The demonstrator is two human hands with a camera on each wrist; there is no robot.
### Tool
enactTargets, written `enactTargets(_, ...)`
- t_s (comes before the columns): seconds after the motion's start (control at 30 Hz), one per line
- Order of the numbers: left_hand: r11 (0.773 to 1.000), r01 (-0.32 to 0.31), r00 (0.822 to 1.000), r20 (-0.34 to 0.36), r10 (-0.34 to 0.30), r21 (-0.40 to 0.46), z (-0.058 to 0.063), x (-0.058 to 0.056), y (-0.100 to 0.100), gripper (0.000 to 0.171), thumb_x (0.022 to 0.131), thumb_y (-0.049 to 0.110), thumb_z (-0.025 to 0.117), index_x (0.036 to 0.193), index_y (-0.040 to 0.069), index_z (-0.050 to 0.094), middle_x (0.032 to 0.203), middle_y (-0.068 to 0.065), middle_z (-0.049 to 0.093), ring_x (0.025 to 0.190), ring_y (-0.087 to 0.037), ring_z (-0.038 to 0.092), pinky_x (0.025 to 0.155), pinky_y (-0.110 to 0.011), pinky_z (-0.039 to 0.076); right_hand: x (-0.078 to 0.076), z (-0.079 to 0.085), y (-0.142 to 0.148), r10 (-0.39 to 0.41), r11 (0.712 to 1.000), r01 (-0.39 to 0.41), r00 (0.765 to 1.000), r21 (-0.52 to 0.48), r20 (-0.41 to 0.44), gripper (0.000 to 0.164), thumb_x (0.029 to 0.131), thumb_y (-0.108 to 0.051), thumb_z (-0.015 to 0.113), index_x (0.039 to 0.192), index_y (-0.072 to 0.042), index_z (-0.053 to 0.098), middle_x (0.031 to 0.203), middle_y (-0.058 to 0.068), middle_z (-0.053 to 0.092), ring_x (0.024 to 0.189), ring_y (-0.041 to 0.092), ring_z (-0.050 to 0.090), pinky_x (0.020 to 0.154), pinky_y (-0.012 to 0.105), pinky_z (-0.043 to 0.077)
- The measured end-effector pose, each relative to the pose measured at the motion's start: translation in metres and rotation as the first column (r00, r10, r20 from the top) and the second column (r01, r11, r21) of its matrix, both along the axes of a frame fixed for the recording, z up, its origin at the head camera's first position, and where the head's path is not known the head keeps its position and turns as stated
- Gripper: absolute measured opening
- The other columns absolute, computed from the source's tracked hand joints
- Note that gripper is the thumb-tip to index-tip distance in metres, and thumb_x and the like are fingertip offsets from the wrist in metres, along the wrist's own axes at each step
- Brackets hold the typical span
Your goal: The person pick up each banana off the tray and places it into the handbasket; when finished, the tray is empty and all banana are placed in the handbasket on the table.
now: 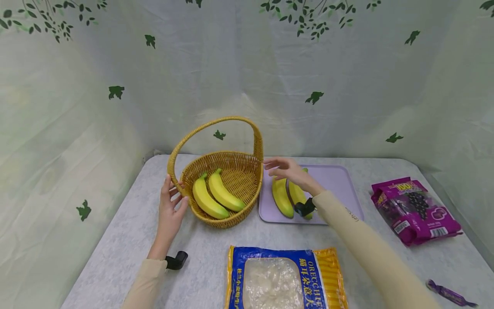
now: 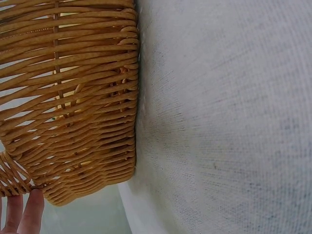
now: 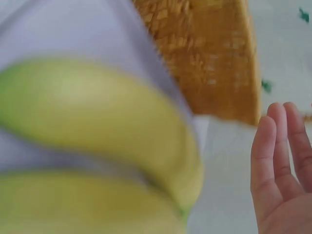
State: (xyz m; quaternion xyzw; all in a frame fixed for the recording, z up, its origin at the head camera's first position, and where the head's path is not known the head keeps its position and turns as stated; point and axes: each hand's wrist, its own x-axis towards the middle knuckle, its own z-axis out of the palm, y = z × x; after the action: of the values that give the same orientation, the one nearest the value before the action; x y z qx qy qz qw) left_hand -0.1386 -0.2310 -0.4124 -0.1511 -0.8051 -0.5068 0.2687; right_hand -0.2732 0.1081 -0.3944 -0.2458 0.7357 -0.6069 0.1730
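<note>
A woven basket [image 1: 231, 221] with a tall arched handle stands on the table, and two bananas [image 1: 208, 199] lie inside it. My left hand [image 1: 171, 210] is at its left side, fingertips touching the weave by the base of the handle. In the left wrist view, straight fingertips [image 2: 31, 212] rest against the basket wall [image 2: 87, 97]. My right hand [image 1: 289, 171] reaches over a lilac tray [image 1: 332, 180], with fingertips close to the basket's right rim. Two more bananas [image 1: 281, 197] lie on this tray, partly hidden by the right wrist. The right wrist view shows extended fingers [image 3: 280, 146] holding nothing.
A blue and yellow pasta bag [image 1: 285, 279] lies at the front of the table [image 1: 200, 274]. On the right are a purple grape-print packet [image 1: 417, 210] and a small wrapped candy [image 1: 451, 294]. A leaf-printed cloth [image 1: 239, 77] hangs behind.
</note>
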Motion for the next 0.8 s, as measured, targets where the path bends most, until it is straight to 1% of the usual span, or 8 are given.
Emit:
enactTargets(0.03,1.0,-0.001,1.0,-0.002,0.001,-0.002,0.0,0.0,0.0,0.079,0.09,-0.017,0.051,0.15,0.009,0.007,0.129,-0.039,0.032,0.112,-0.048,0.042,0.095,-0.017,0.037,-0.001,-0.001,0.007,-0.016,1.0,0.015,1.0,0.003,0.012,0.043,0.096,-0.01,0.056,0.137,0.002,0.048,0.13,0.025,0.052,0.112,0.04,0.052,0.093,0.058,0.041)
enactTargets(0.13,1.0,-0.006,1.0,-0.006,0.005,-0.011,0.0,0.0,-0.001,0.078,0.09,-0.017,0.051,0.15,0.008,0.008,0.128,-0.039,0.033,0.112,-0.048,0.042,0.095,-0.016,0.038,-0.004,-0.008,0.026,-0.056,0.998,0.057,0.997,-0.008,0.05,0.041,0.097,-0.01,0.055,0.137,-0.001,0.048,0.129,0.023,0.053,0.113,0.045,0.05,0.094,0.059,0.039)
enactTargets(0.23,1.0,-0.006,1.0,-0.01,0.006,-0.016,0.0,0.0,-0.001,0.079,0.09,-0.017,0.051,0.15,0.008,0.008,0.128,-0.039,0.033,0.111,-0.049,0.043,0.094,-0.016,0.038,-0.007,-0.016,0.046,-0.093,0.995,0.095,0.993,-0.018,0.067,0.042,0.097,-0.007,0.053,0.138,0.0,0.047,0.13,0.027,0.05,0.113,0.048,0.048,0.095,0.058,0.039)
enactTargets(0.37,1.0,-0.005,1.0,-0.012,0.005,-0.017,0.0,0.0,-0.001,0.079,0.089,-0.017,0.052,0.15,0.008,0.008,0.128,-0.04,0.033,0.111,-0.049,0.043,0.094,-0.016,0.038,-0.008,-0.025,0.069,-0.159,0.987,0.159,0.986,0.011,0.057,0.044,0.096,-0.009,0.055,0.138,-0.001,0.046,0.132,0.03,0.047,0.111,0.044,0.052,0.095,0.055,0.042)
enactTargets(0.5,1.0,-0.006,1.0,-0.014,0.006,-0.018,-0.001,-0.001,-0.001,0.079,0.089,-0.017,0.052,0.15,0.008,0.008,0.128,-0.039,0.033,0.111,-0.048,0.043,0.095,-0.017,0.038,-0.006,-0.03,0.088,-0.214,0.976,0.211,0.976,0.062,0.048,0.047,0.097,-0.015,0.056,0.14,-0.002,0.044,0.134,0.029,0.047,0.111,0.044,0.053,0.095,0.053,0.043)
enactTargets(0.63,1.0,-0.002,1.0,-0.018,0.002,-0.013,-0.003,-0.001,-0.002,0.079,0.089,-0.018,0.052,0.15,0.008,0.008,0.128,-0.039,0.033,0.111,-0.048,0.043,0.095,-0.017,0.038,-0.002,-0.036,0.101,-0.237,0.967,0.231,0.97,0.107,0.047,0.05,0.097,-0.019,0.055,0.142,-0.002,0.042,0.136,0.027,0.046,0.112,0.045,0.052,0.094,0.052,0.044)
enactTargets(0.8,1.0,0.003,1.0,-0.019,-0.003,-0.007,-0.005,-0.001,-0.003,0.079,0.089,-0.017,0.051,0.15,0.008,0.008,0.128,-0.04,0.033,0.112,-0.048,0.042,0.095,-0.016,0.038,0.001,-0.043,0.107,-0.224,0.964,0.212,0.972,0.159,0.065,0.052,0.097,-0.018,0.055,0.144,-0.002,0.039,0.131,0.03,0.048,0.107,0.044,0.055,0.091,0.051,0.047)
